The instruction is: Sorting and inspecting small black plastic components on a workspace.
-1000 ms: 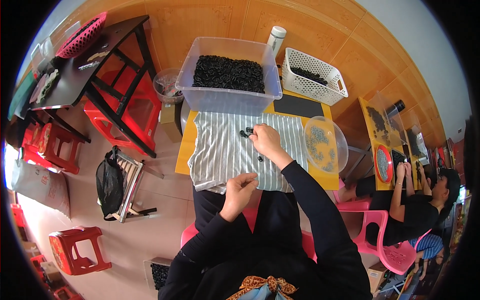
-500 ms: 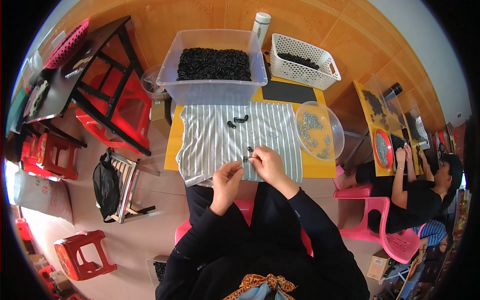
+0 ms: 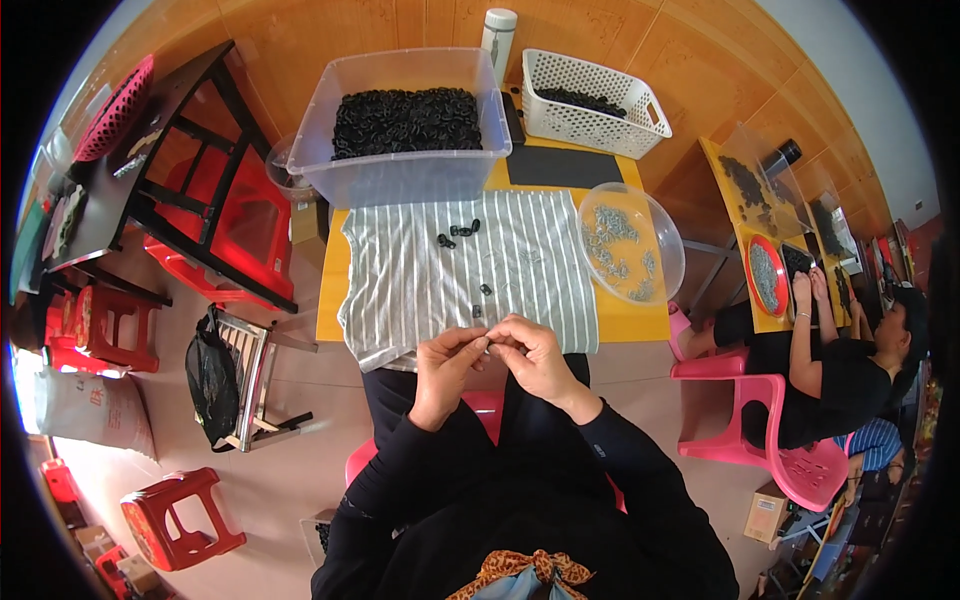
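Just past the near edge of the yellow table, my left hand [image 3: 447,375] and my right hand [image 3: 545,368] meet fingertip to fingertip. Both are closed in a pinch around something too small and covered to name. Beyond them, a grey-and-white striped cloth [image 3: 400,270] covers part of the tabletop. Two small black parts [image 3: 486,289] lie on it near my fingers. Farther back on the cloth sits a little group of similar black pieces [image 3: 446,241]. A clear round tray [image 3: 672,262] at the right holds many small silvery metal pieces [image 3: 612,228].
A clear plastic bin [image 3: 400,183] of black parts stands behind the cloth, beside a white bottle [image 3: 497,40] and a white perforated basket [image 3: 640,138]. On the right, a person [image 3: 850,385] sits at another yellow table. A red stool [image 3: 180,520] and a folding stool [image 3: 250,385] stand left.
My hands have drawn back toward me and come together at the fingertips. A black part by my right fingers now lies free on the cloth. The whole view has shifted slightly.
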Motion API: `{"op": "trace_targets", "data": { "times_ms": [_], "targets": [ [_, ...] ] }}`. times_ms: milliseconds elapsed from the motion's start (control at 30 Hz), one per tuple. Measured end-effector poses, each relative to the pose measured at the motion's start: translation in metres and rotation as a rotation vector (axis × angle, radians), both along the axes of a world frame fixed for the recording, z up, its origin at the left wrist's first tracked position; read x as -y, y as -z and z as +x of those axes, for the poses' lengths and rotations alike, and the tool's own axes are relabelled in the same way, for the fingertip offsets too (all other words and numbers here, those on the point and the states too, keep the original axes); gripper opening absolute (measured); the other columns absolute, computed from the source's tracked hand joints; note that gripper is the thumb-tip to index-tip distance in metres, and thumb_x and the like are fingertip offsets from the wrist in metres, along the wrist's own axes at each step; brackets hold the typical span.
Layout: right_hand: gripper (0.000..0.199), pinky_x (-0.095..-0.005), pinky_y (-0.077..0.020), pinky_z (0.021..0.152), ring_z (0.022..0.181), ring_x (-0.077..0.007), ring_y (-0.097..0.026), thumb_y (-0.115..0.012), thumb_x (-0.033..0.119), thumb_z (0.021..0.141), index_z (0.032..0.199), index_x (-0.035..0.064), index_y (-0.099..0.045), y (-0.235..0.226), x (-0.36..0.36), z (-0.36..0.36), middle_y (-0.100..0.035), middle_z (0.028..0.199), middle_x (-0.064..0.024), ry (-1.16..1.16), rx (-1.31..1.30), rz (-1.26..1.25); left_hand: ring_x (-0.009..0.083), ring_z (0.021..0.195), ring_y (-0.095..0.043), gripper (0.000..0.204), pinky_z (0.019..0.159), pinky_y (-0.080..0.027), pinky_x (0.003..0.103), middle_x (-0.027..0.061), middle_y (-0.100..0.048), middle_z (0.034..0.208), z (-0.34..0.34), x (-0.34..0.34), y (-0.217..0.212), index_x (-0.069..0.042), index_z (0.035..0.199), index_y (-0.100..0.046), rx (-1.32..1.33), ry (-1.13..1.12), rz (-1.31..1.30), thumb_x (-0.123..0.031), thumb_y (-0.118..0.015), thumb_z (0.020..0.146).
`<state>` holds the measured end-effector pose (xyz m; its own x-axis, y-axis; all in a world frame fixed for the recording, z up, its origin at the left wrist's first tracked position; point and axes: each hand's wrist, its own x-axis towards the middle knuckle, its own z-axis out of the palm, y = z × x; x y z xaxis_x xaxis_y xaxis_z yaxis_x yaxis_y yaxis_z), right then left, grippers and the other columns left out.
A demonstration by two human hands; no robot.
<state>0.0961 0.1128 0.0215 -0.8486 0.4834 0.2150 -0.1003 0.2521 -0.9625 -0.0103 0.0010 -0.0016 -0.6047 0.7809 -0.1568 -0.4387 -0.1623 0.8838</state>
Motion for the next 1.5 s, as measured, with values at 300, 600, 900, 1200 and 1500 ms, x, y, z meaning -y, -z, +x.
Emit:
{"op": "trace_targets", "data": {
  "times_ms": [300,600,900,1200,1500],
  "targets": [
    [0.006,-0.0251,-0.0434,0.058,0.065,-0.0135,-0.055,-0.061,-0.004,0.079,0.082,-0.0005,-0.058,0.003,-0.031,-0.009,-0.056,0.076,-0.0057,0.094,0.022,0.267,0.0090,0.062,-0.057,0.010,0.056,-0.045,0.020,0.0063,-0.064,0.074,-0.006,0.002,0.000,0.005,0.092,-0.066,-0.001,-0.015,0.007,-0.001,-0.061,0.086],
    [0.012,-0.0408,-0.0456,0.066,0.075,-0.0305,-0.055,-0.058,-0.001,0.067,0.078,0.0016,-0.054,0.012,-0.058,-0.039,-0.053,0.076,-0.0121,0.135,0.267,1.255,0.0087,0.063,-0.057,0.015,0.057,-0.045,0.020,0.0065,-0.064,0.075,-0.008,0.001,0.005,0.005,0.098,-0.064,-0.040,-0.055,-0.016,0.002,-0.058,0.085],
    [0.008,-0.0232,-0.0444,0.061,0.068,-0.0089,-0.054,-0.059,-0.004,0.081,0.087,-0.0005,-0.062,0.013,-0.030,-0.020,-0.059,0.078,-0.0036,0.083,0.113,-0.154,0.0065,0.065,-0.055,0.024,0.058,-0.045,0.019,0.0021,-0.060,0.076,-0.004,0.001,0.003,0.004,0.109,-0.060,-0.071,-0.050,-0.031,0.004,-0.057,0.085],
    [0.003,-0.0190,-0.0393,0.059,0.065,-0.0041,-0.048,-0.060,0.002,0.087,0.086,-0.0003,-0.061,0.008,-0.014,-0.020,-0.058,0.074,0.0004,-0.008,0.099,-0.615,0.0066,0.070,-0.056,0.029,0.062,-0.047,0.020,0.0019,-0.058,0.084,0.000,0.002,-0.001,0.003,0.112,-0.059,-0.194,-0.025,-0.049,0.006,-0.056,0.084],
    [0.004,-0.0183,-0.0370,0.057,0.064,-0.0030,-0.046,-0.059,0.003,0.088,0.085,0.0012,-0.061,0.010,-0.009,-0.021,-0.056,0.073,0.0023,0.020,0.090,-0.615,0.0062,0.070,-0.055,0.029,0.061,-0.047,0.020,0.0015,-0.058,0.083,0.001,0.003,0.000,0.003,0.111,-0.059,-0.221,-0.036,-0.046,0.007,-0.057,0.083]
  ]
}}
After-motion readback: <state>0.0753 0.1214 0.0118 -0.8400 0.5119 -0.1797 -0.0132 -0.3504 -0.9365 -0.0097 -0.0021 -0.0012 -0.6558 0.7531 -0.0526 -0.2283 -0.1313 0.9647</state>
